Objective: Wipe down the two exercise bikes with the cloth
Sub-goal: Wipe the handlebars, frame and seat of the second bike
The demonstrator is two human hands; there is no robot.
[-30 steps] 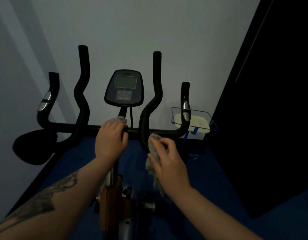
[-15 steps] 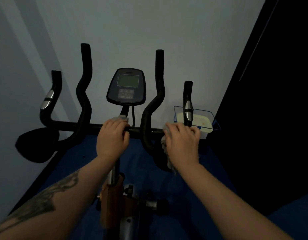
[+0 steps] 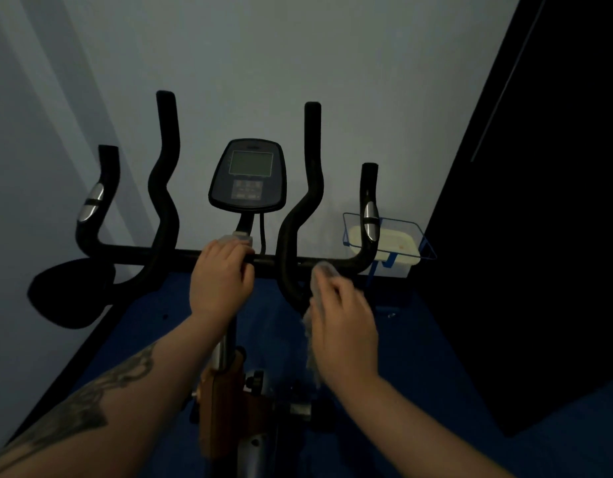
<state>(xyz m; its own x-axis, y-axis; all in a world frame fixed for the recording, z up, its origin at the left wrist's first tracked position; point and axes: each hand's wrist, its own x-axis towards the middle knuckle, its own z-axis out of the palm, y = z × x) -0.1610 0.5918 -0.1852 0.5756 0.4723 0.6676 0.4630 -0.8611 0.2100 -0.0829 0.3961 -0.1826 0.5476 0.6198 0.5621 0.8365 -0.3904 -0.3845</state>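
An exercise bike stands right in front of me with black handlebars [image 3: 143,254] and a dark console [image 3: 249,175] on a stem. My left hand [image 3: 222,276] grips the crossbar just below the console. My right hand [image 3: 344,327] holds a pale grey cloth [image 3: 320,274] against the bar, right of the inner right upright [image 3: 300,215]. The cloth's lower part hangs down beside my palm. Only this one bike is in view.
A blue wire basket [image 3: 413,226] holding a white tub [image 3: 406,260] stands behind the right grip [image 3: 370,208]. A pale wall is close ahead, a dark panel [image 3: 546,201] rises on the right. The floor [image 3: 150,319] is blue. The handlebar's shadow falls at left.
My right hand with the cloth went right along the bar toward the outer grip, then came back left and lower, near the inner upright. My left hand stayed on the crossbar.
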